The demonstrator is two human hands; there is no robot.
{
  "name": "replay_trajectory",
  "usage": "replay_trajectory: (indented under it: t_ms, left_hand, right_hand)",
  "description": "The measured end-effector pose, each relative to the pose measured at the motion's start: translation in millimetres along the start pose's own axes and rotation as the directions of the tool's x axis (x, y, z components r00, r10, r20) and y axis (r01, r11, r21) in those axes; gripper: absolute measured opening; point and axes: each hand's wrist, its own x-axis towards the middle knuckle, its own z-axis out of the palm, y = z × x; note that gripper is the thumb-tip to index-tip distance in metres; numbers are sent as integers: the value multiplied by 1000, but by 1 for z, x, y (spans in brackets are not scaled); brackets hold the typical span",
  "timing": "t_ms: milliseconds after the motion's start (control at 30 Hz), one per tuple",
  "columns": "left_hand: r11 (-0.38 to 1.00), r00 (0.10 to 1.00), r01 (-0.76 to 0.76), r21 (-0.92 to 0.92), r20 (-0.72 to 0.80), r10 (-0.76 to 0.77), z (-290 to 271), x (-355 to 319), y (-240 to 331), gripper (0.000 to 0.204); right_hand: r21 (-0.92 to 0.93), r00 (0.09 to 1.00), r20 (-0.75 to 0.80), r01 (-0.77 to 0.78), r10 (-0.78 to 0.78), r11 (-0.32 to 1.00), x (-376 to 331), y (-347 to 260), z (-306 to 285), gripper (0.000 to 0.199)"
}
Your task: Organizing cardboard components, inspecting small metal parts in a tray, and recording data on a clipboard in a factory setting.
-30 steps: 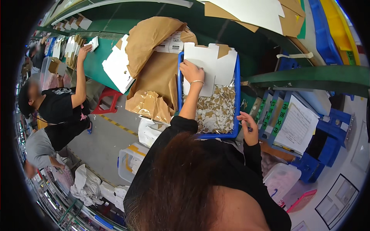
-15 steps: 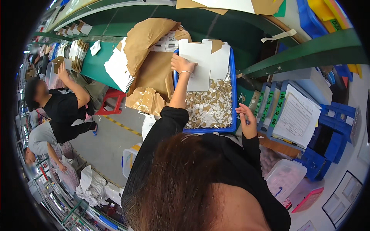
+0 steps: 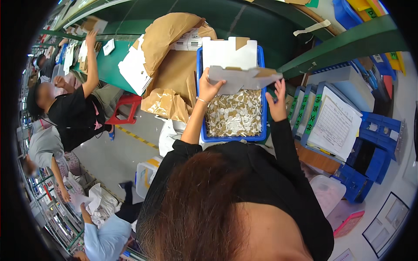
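Observation:
A blue plastic bin (image 3: pixel 264 124) in front of me holds a layer of white and brown die-cut cardboard scraps (image 3: pixel 235 115). White cardboard blanks (image 3: pixel 226 54) rest over its far end. My left hand (image 3: pixel 210 85) is closed on the left end of a flat cardboard blank (image 3: pixel 244 80), raised and tilted above the bin, slightly blurred. By the blank's right end is my right hand (image 3: pixel 278 101), fingers up and apart; whether a fingertip touches it I cannot tell. Something small and dark shows at that hand's fingers, too small to name.
Brown wrapping paper (image 3: pixel 170 41) and stacked white blanks (image 3: pixel 135 69) lie left of the bin. Upright file folders (image 3: pixel 320 113) stand at the right below a green metal beam (image 3: pixel 348 48). Co-workers (image 3: pixel 72 108) are at the left, near a red stool (image 3: pixel 126 108).
My left hand has lifted a blank off the bin's far end and brought it nearer. My right hand has risen to the blank's right end. A person in light blue has appeared at lower left.

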Motion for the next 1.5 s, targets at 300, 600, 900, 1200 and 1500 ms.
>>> replay_trajectory:
  t_ms: [300, 600, 900, 1200, 1500]
  left_hand:
    - [947, 981, 126, -294, 176, -76, -33, 59, -31, 45]
    - [572, 996, -24, 820, -31, 86, -12, 113, -49, 61]
    - [718, 975, -48, 694, -123, 185, -23, 98, -68, 57]
    - [956, 985, -139, -258, -138, 106, -35, -8, -41, 27]
    - [924, 790, -214, -318, -612, -28, 7, -53, 27, 50]
  right_hand:
    - [90, 983, 182, -28, 11, 996, 17, -5, -5, 29]
    - [-103, 994, 103, 49, -38, 993, 11, -23, -2, 29]
    - [-96, 983, 181, -9, 26, 995, 15, -33, 3, 29]
    - [203, 952, 257, 117, -168, 972, 13, -1, 5, 22]
    - [156, 986, 123, 96, -116, 983, 5, -37, 14, 30]
